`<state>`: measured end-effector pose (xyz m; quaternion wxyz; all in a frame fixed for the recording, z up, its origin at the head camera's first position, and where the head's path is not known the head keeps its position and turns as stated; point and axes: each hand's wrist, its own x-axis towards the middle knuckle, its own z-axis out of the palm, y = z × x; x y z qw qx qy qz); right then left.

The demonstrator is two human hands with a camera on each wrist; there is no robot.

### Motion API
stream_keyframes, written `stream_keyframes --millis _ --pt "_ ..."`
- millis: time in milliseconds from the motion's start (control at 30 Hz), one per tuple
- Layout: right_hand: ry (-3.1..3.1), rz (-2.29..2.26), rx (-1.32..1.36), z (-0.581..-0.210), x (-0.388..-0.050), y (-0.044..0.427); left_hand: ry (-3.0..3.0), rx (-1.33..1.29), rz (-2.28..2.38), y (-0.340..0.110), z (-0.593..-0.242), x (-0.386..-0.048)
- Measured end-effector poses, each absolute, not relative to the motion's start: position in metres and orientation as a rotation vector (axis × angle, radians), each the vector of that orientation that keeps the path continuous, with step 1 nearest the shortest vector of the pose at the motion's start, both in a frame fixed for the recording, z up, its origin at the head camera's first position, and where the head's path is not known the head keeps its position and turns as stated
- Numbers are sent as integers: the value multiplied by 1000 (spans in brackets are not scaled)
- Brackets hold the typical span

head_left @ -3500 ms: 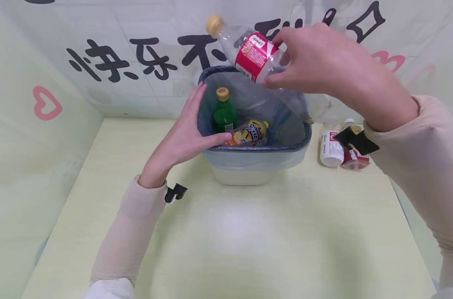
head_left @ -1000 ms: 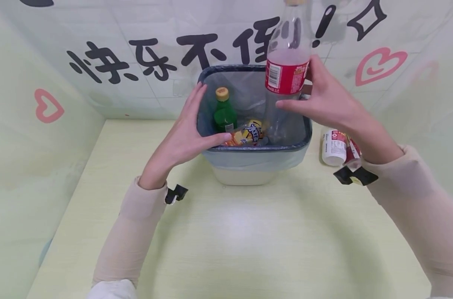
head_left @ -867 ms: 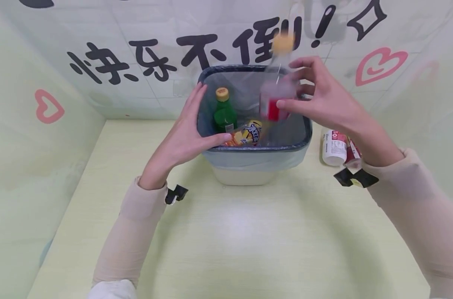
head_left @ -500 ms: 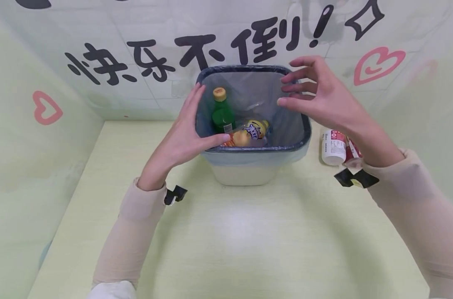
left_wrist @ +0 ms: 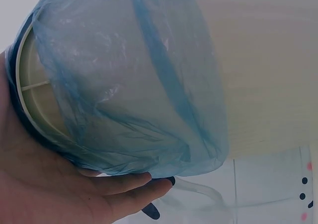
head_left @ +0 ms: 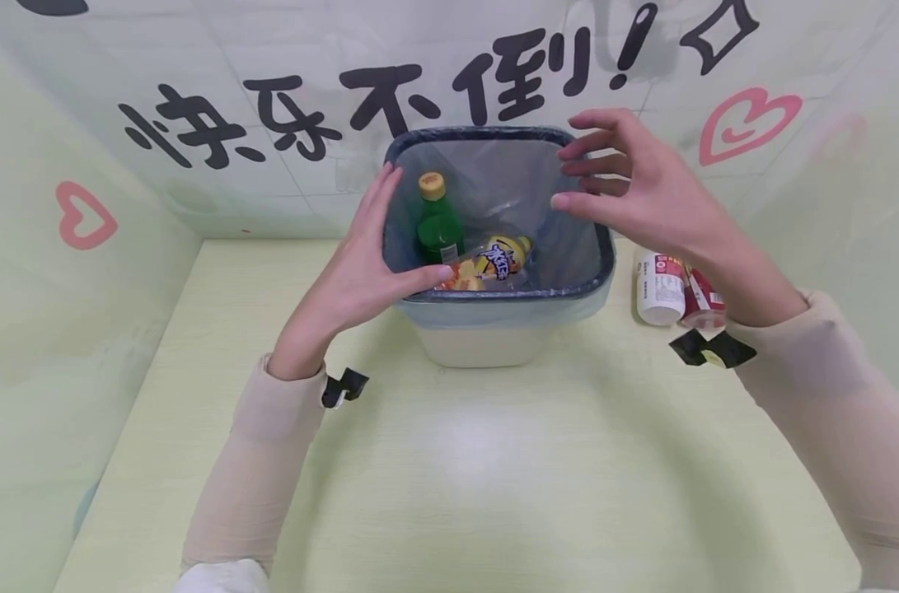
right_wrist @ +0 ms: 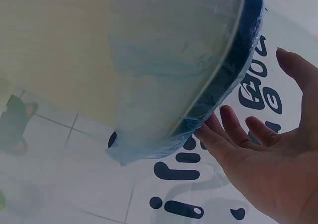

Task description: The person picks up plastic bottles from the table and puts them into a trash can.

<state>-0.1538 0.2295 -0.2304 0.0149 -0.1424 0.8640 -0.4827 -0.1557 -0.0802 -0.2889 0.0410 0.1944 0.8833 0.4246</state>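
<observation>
A bin point(head_left: 486, 346) lined with a bluish bag stands at the back of the table. My left hand point(head_left: 353, 272) holds its left front corner, the thumb over the rim and the fingers along the outside; the left wrist view shows those fingers against the bag point(left_wrist: 124, 100). By the right rim my right hand point(head_left: 634, 185) is raised, fingers spread and slightly bent, holding nothing. Inside are a green bottle point(head_left: 439, 226) with a yellow cap and a yellow-labelled drink bottle point(head_left: 501, 257). A further yellow cap point(head_left: 467, 284) shows near the front wall; its bottle is largely hidden.
Right of the bin, beside my right forearm, a white bottle point(head_left: 660, 288) and a red-labelled bottle point(head_left: 703, 301) stand or lie close together, the latter partly covered by the arm. Behind rises a wall point(head_left: 308, 198) with black lettering. The pale table point(head_left: 479, 461) extends in front.
My right hand held a clear red-labelled bottle above the bin and let it drop in. That hand has since stayed beside the right rim; the left hand has kept its place.
</observation>
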Motion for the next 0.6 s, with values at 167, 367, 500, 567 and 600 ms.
stream_keyframes --millis 167,367,500,567,600 --pt "2720 -1459 -442 -232 -153 237 2707 603 1305 -81 -289 -156" --pt "2779 -1415 -373 -235 -156 260 2704 602 1311 -81 -289 -155" --pt "2813 -1368 -284 -238 -156 280 2701 605 1310 -81 -288 -155" --pt "2826 -1350 -244 -239 -155 288 2699 608 1313 -80 -288 -155" --pt "2828 -1350 -231 -240 -155 291 2697 610 1317 -80 -288 -156"
